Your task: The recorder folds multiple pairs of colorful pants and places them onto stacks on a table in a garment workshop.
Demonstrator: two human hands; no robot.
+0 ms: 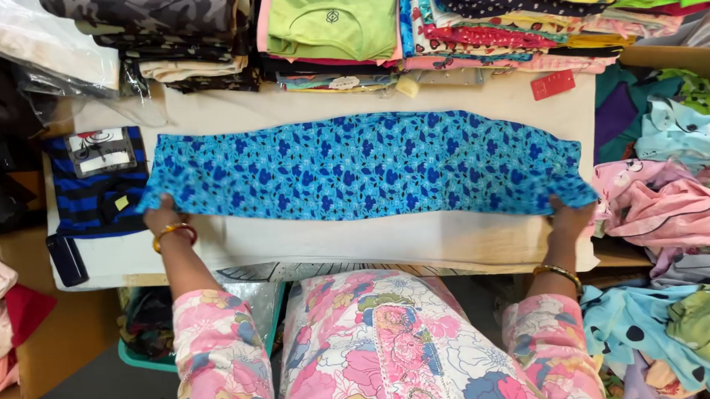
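Head view showed the blue floral garment [365, 165] stretched flat across the white table [357, 243]. The left hand [162, 216] pinched its left end beside a striped folded cloth [91, 191]; the right hand [569, 214] gripped its right end.

Bright, even light falls from above, so shadows stay soft and short. The blue floral cloth [365, 165] is sharp and vivid. Clear plastic bags [41, 42] catch mild glare (top left), and the edges bend slightly.
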